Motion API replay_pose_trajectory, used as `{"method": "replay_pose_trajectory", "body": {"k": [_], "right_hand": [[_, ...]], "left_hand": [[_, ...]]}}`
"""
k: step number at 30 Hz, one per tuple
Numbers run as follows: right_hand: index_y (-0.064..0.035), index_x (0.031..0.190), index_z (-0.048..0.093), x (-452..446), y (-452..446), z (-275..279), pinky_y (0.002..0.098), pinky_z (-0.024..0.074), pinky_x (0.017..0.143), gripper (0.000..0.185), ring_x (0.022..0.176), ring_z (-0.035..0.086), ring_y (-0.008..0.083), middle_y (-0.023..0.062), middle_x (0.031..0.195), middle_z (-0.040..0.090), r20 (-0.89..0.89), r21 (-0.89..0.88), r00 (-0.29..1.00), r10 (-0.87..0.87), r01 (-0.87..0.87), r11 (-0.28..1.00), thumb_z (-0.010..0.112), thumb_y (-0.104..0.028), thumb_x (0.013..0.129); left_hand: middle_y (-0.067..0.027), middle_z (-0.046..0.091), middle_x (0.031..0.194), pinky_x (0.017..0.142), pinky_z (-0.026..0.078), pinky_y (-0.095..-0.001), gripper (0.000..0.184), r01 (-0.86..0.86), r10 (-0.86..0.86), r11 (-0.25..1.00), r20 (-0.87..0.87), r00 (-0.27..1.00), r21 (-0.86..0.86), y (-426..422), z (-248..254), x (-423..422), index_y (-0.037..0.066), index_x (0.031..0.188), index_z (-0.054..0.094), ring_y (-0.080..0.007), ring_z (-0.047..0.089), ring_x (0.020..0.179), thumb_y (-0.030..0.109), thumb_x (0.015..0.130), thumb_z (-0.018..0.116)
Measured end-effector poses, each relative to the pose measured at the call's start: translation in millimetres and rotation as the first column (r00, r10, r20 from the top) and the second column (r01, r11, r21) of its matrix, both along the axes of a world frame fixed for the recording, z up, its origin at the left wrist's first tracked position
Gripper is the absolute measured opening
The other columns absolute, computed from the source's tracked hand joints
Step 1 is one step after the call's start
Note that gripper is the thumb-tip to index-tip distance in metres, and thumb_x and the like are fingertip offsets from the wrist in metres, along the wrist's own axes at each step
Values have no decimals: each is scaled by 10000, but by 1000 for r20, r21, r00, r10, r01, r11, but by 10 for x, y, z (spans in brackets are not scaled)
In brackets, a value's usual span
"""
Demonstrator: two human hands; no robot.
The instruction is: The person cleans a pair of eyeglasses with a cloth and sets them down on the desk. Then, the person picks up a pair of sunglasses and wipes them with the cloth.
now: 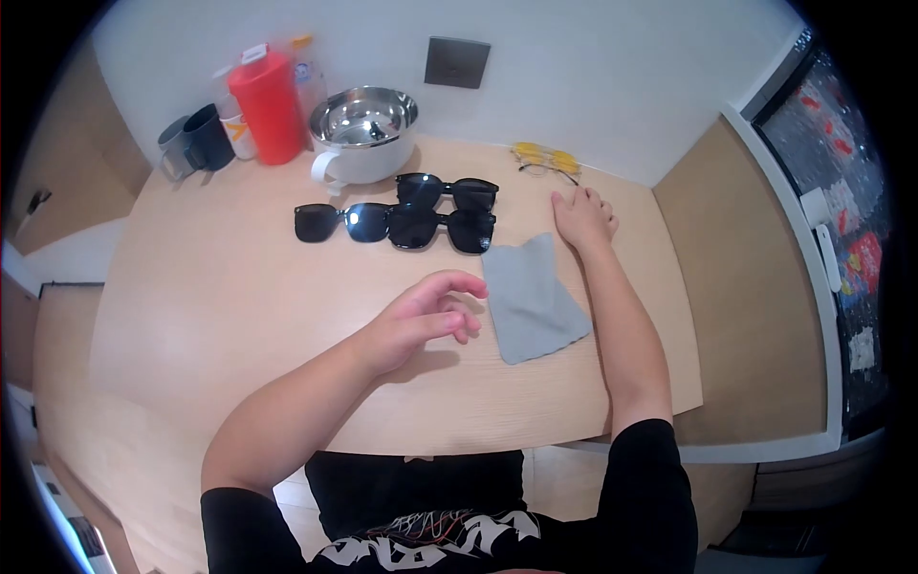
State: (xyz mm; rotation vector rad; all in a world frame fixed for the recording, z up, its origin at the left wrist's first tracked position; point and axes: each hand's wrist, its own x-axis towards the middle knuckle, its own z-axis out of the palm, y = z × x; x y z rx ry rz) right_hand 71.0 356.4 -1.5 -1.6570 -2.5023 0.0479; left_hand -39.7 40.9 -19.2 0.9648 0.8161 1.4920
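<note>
My left hand (432,318) hovers above the near middle of the table, its fingers curled loosely apart from the thumb and holding nothing. To its right, a grey cleaning cloth (535,301) lies slightly creased. My right hand (585,218) is low over the table beyond the cloth, with bent fingers and the thumb apart. Just past its fingertips are yellow-lensed glasses (545,156) with thin frames; their near part is hard to make out. Three dark sunglasses sit close together: a left pair (341,222), a back pair (448,191) and a front pair (442,231).
A white-sided steel bowl with a handle (361,153) stands behind the sunglasses. Left of it are a red jug (266,107), a clear bottle (308,81), a white cup (237,132) and dark mugs (207,137). A wooden side panel (741,287) bounds the table's right.
</note>
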Motion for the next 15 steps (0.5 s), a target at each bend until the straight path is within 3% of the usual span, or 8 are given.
{"method": "replay_pose_trajectory", "body": {"k": [5,8,9,10,12,14,15], "right_hand": [[-68,1457,415,-18,-50,46,485,216,1147,676,1406,319,350,126,1535,367,-7,-27,1000,-13,12,1000,435,-517,952],[-130,1476,411,-18,20,-6,503,208,1150,715,1422,303,336,93,1555,348,16,-20,1000,-18,18,1000,420,-589,928],[-111,1468,416,-31,-11,12,499,209,1150,701,1419,306,340,104,1549,353,5,-22,1000,-13,14,1000,428,-566,934],[-93,1459,421,-29,-48,48,495,210,1149,687,1416,308,344,115,1544,357,-5,-24,1000,-10,10,1000,435,-543,940],[-74,1448,430,-27,-64,54,491,213,1149,674,1411,314,346,125,1536,364,-17,-18,1000,-4,3,1000,448,-522,944],[-73,1443,436,-20,-31,22,491,215,1148,678,1406,322,344,124,1531,371,-23,-6,1000,3,-3,1000,456,-526,939],[-72,1439,441,-17,-27,25,492,218,1146,677,1402,328,344,125,1527,376,-26,-7,1000,0,0,1000,461,-525,936]], "left_hand": [[-111,498,1330,881,492,-369,550,-36,36,999,-35,999,-22,-40,65,-39,15,1324,466,-229,595,1037,273,877,657],[-114,519,1263,884,484,-369,497,-148,145,988,-61,988,-42,-56,49,-114,15,1293,487,-217,580,1011,187,864,668],[-116,525,1231,885,483,-371,496,-299,306,952,-330,893,72,-78,76,-146,12,1286,489,-223,576,1008,167,853,674],[-118,530,1198,887,481,-373,495,-401,453,889,-550,702,221,-107,123,-180,9,1280,492,-228,573,1005,146,843,680],[-127,540,1157,902,458,-381,476,-587,644,705,-706,296,398,-114,159,-338,6,1247,503,-248,552,1035,128,824,685],[-139,547,1141,928,416,-394,437,-794,700,428,-714,-12,433,-79,182,-624,6,1195,522,-275,516,1104,132,809,683],[-145,528,1187,961,388,-409,450,-847,623,381,-780,-62,372,-93,239,-687,7,1202,522,-295,495,1142,138,803,682]]}}
